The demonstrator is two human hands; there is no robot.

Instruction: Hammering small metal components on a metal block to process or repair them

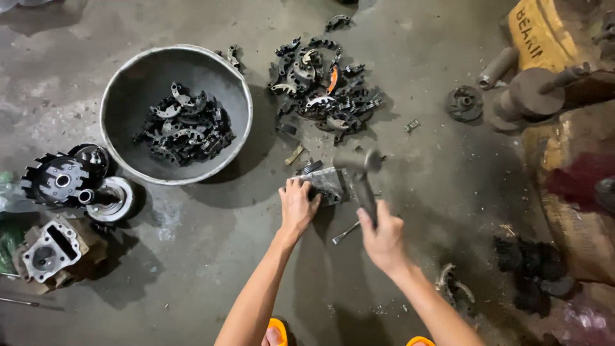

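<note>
From the head camera, my left hand (298, 205) presses flat on a grey metal block (328, 184) on the concrete floor (410, 38), steadying it, as I judge. My right hand (383, 238) is wrapped tight round a hammer (360, 173), its head blurred just over the block. A thin rod (346, 232) lies between my wrists. At eleven o'clock sits a bowl (238, 96) of dark curved parts; at twelve, a loose pile (323, 83). Nothing blocks the block.
</note>
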